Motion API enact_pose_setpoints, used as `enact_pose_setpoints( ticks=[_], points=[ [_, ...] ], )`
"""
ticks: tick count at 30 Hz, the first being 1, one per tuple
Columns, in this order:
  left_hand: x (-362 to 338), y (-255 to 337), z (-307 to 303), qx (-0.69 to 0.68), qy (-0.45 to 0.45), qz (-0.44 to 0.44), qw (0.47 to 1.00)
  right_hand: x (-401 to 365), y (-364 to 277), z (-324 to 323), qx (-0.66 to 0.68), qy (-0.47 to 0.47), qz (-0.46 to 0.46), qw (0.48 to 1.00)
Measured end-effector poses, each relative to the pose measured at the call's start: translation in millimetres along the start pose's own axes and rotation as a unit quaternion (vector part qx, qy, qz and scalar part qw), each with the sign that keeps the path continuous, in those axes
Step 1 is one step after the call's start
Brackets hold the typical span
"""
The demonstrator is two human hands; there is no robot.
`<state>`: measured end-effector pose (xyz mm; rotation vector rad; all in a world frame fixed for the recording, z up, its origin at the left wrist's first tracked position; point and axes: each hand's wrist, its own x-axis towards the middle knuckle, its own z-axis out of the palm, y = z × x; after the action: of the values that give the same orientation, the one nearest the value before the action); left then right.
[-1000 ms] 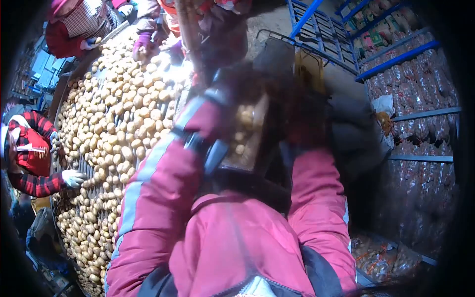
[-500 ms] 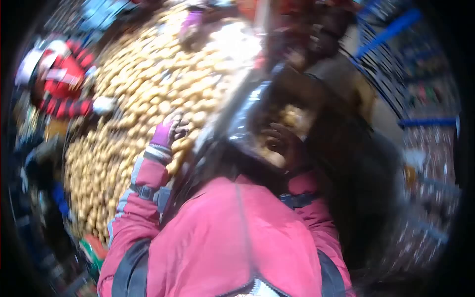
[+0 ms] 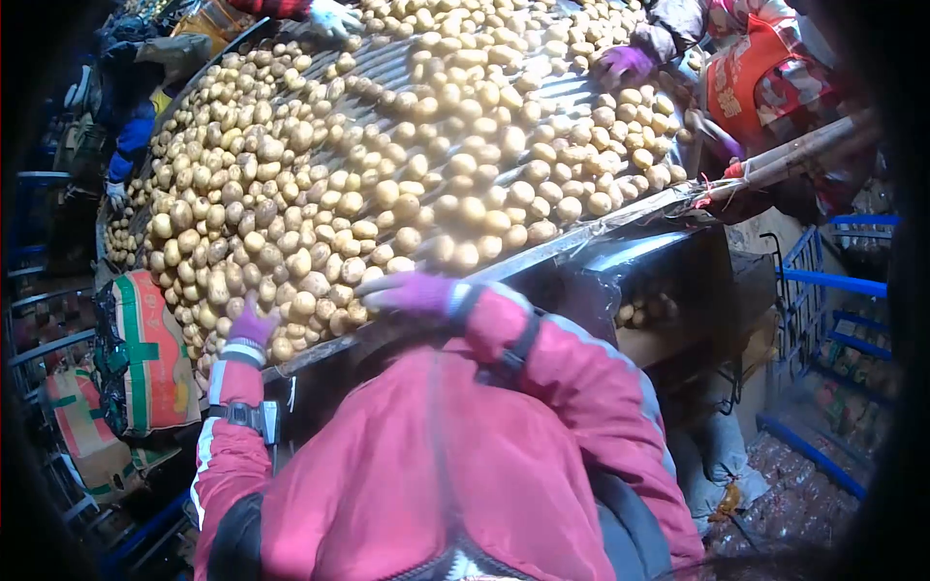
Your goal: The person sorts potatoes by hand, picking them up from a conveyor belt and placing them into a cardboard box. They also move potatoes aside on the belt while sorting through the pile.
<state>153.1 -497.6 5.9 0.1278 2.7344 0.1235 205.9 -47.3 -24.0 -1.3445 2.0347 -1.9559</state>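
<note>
Potatoes (image 3: 291, 194) lie heaped over a large slatted table with a raised front rim (image 3: 581, 232). In a purple glove, my left hand (image 3: 254, 324) rests at the near left edge of the heap, fingers apart among the potatoes, with none gripped. My right hand (image 3: 412, 292), also purple-gloved, is over the front rim and points left, its fingers stretched out beside the nearest potatoes. It is slightly blurred, and nothing shows in it.
Below the rim at right stands an open box (image 3: 668, 334) with potatoes inside. A co-worker's purple-gloved hand (image 3: 625, 66) is at the upper right, another's white-gloved hand (image 3: 334, 17) at the top. Printed sacks (image 3: 150, 353) stand at left; blue metal racks (image 3: 833, 281) at right.
The view has turned, bringing the table across the front. My right hand has left the box and come over to the table rim. My left hand is still at the potatoes.
</note>
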Motion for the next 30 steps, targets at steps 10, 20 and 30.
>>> enact_pose_setpoints(
  ticks=[10,20,30],
  points=[
    [5.9,80.9,12.5,-0.127,0.059,-0.071,0.988,77.7,7.0,35.3,0.025,-0.177,0.100,0.979],
    [84.0,267.7,8.7,-0.297,0.080,0.057,0.950,29.2,-7.2,-53.2,0.287,0.055,0.408,0.865],
    [69.6,250.5,-13.7,-0.572,-0.009,0.080,0.816,-63.2,53.6,-216.3,0.015,0.297,0.439,0.848]
  ],
)
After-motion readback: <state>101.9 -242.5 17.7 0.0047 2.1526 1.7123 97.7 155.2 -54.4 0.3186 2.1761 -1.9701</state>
